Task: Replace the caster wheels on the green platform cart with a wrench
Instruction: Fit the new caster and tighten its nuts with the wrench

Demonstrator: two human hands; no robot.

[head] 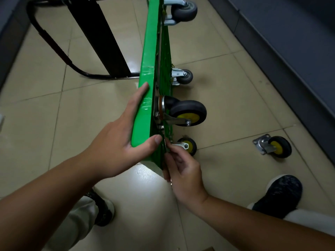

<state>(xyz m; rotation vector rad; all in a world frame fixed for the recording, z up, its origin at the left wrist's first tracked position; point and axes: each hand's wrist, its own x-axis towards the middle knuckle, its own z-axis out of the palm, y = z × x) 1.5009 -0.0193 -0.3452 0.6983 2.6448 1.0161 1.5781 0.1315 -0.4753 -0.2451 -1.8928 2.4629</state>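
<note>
I'm holding the green platform cart (146,69) on its side on the floor (54,105), left hand (117,142) gripping its edge so the underside is facing out, right hand (183,171) pinching a thin metal piece (165,144) beside the yellow-hubbed caster (188,113).

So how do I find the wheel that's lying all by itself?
Find the green cart tipped on its edge on the tiled floor. Look to its right, just beyond the dark shoe. The loose wheel lies there, yellow-hubbed, its square plate bolted to nothing, unlike the wheels fixed to the cart.
</note>
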